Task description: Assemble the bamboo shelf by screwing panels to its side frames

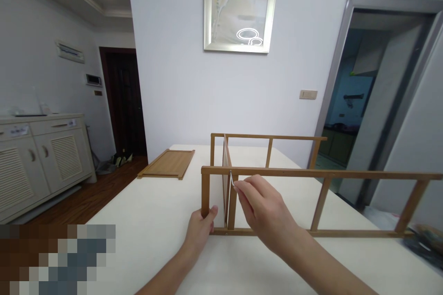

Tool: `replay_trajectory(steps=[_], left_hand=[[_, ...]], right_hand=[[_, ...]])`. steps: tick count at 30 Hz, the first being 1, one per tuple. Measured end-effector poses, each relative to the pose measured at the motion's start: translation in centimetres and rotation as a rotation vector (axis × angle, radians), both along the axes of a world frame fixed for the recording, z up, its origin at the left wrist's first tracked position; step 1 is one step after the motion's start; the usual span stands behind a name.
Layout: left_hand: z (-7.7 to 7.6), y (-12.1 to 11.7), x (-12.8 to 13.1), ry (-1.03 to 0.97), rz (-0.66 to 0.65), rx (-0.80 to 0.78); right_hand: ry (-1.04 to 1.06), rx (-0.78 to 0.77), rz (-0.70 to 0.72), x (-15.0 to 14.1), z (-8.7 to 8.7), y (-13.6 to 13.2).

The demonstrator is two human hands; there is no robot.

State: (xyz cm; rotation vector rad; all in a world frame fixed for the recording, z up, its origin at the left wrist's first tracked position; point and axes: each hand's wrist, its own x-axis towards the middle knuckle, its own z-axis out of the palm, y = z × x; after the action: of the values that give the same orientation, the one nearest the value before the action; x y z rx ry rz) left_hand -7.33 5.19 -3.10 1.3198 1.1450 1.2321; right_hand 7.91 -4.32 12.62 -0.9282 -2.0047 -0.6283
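Note:
A wooden shelf frame point(284, 173) lies on its side on the white table, its two ladder-like sides joined by an upright panel point(226, 156) near the left end. My left hand point(200, 230) is wrapped round the lower left corner of the near side. Between the thumb and fingers of my right hand point(266, 203) is a thin metal hex key point(231, 178). The tip of the key meets the near upper rail where the panel joins it. Whether a screw sits there is too small to see.
A flat slatted wooden panel point(168, 163) lies at the table's left. The white table point(145, 221) reaches back to the wall. Beyond the right edge are dark items and a plastic bag point(380, 216). A white cabinet point(44, 152) stands to the left, a doorway to the right.

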Motion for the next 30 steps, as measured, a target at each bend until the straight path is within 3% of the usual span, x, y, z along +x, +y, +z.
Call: replay_trajectory(steps=[7, 14, 18, 22, 26, 30], left_hand=[[0.0, -0.1, 0.0, -0.004, 0.007, -0.001], [0.0, 0.0, 0.0, -0.023, -0.002, -0.01], [-0.2, 0.1, -0.1, -0.013, -0.012, -0.001], [0.0, 0.0, -0.1, -0.012, -0.015, 0.004], [0.6, -0.3, -0.3, 0.023, -0.022, 0.009], [1.0, -0.6, -0.5, 0.031, -0.035, 0.023]], right_hand=[[-0.126, 0.082, -0.112, -0.2, 0.7, -0.1], [-0.128, 0.122, -0.171, -1.0, -0.3, 0.2], [-0.123, 0.1, -0.127, -0.7, -0.4, 0.5], [-0.146, 0.06, 0.04, 0.2, 0.0, 0.6], [-0.157, -0.057, 0.159, 1.3, -0.2, -0.5], [-0.261, -0.343, 0.095, 2.2, -3.1, -3.3]])
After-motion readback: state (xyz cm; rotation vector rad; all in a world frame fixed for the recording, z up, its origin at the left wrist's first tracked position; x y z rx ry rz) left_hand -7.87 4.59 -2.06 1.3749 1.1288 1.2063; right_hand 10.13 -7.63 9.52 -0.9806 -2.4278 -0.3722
